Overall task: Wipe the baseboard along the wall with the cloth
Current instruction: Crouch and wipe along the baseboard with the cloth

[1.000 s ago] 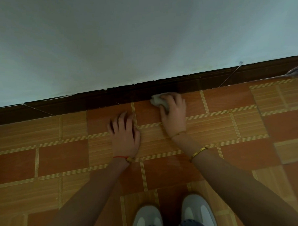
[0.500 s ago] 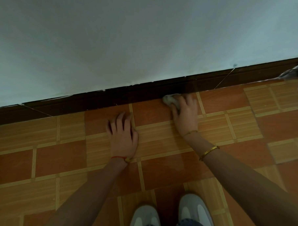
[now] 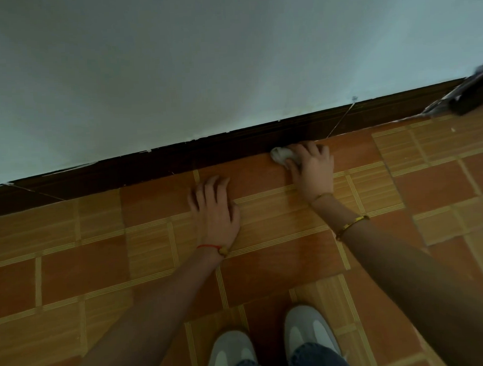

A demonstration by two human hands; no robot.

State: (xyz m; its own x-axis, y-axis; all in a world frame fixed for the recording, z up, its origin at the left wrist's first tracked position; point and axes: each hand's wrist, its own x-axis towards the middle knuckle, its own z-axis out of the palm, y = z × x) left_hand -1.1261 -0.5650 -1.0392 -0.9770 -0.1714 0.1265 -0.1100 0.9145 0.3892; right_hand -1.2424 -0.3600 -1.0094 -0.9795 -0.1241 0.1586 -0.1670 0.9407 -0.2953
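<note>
A dark brown baseboard [image 3: 156, 167] runs along the foot of the pale wall, rising toward the right. My right hand [image 3: 313, 170] grips a small crumpled grey-white cloth [image 3: 282, 154] and holds it against the bottom of the baseboard where it meets the floor. Only the cloth's left part shows past my fingers. My left hand [image 3: 216, 207] rests flat on the orange floor tiles, fingers spread, a hand's width left of the right one and short of the baseboard.
My two grey-white shoes [image 3: 310, 334] stand on the tiled floor [image 3: 86, 267] below my arms. A dark object with grey cloth-like material [image 3: 471, 95] lies against the baseboard at the far right. A thin line [image 3: 340, 120] crosses the baseboard right of the cloth.
My right hand has slid the cloth to the right along the baseboard's foot. My left hand has stayed planted on the tiles.
</note>
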